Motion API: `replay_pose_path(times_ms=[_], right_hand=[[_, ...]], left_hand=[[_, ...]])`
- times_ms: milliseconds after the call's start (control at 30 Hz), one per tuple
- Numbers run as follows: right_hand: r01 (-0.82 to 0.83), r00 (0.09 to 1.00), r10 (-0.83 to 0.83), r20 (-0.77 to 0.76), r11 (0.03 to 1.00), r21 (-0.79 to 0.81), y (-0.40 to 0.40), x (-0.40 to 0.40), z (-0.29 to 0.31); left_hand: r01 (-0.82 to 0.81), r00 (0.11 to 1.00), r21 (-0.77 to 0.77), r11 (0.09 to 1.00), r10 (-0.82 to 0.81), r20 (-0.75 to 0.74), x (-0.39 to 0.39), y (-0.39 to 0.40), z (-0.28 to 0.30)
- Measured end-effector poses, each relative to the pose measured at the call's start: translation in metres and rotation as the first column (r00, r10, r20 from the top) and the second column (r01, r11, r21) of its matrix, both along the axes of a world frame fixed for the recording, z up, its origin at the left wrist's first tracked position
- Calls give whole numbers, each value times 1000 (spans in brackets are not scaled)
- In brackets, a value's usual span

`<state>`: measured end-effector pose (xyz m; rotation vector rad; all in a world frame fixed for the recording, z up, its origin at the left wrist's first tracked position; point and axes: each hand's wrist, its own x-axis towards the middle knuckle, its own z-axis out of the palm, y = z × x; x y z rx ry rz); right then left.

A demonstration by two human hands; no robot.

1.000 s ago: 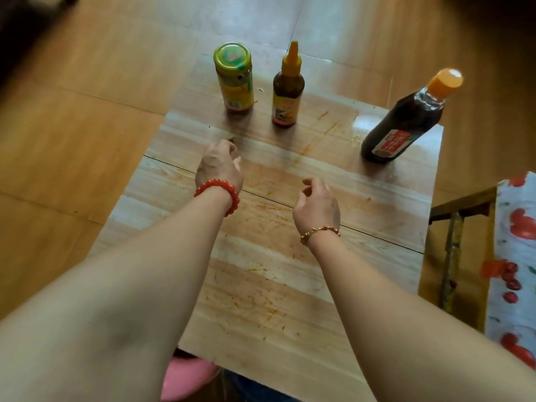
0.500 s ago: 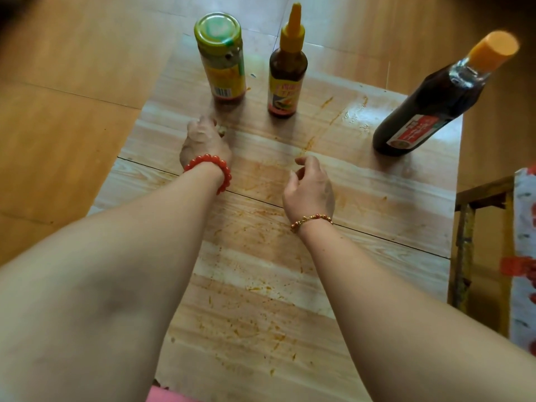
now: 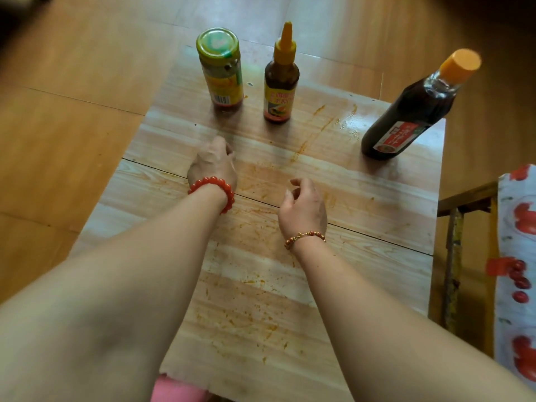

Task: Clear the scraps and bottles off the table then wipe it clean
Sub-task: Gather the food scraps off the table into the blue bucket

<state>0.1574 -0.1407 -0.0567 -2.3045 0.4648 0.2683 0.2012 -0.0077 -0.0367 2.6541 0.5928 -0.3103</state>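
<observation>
While three containers stand upright along the top of the frame, our left hand rests fingers-down on the table just below the jar, fingertips bunched together; whether they pinch a scrap we cannot tell. Our right hand, at centre frame, hovers loosely curled around nothing. The jar and squeeze bottle lie straight up-frame from the left fingers, long axes vertical, caps up, so we judge the left hand nearer them, while the dark bottle at upper right suits the right.
</observation>
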Motion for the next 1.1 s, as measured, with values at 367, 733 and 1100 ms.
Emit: replay_pose_path(times_ms=[367, 733, 1100], right_hand=[[-74, 991, 74, -110, 997, 6, -11, -96, 55], [-159, 956, 137, -259, 985, -69, -43, -238, 66], [-48, 956, 28, -291, 997, -59, -31, -341, 19]], left_hand=[[-51, 990, -223, 974, 19, -140, -143, -43, 28], [22, 998, -210, 977, -32, -47, -305, -71, 52], [90, 977, -263, 961, -137, -164, -412, -70, -17]])
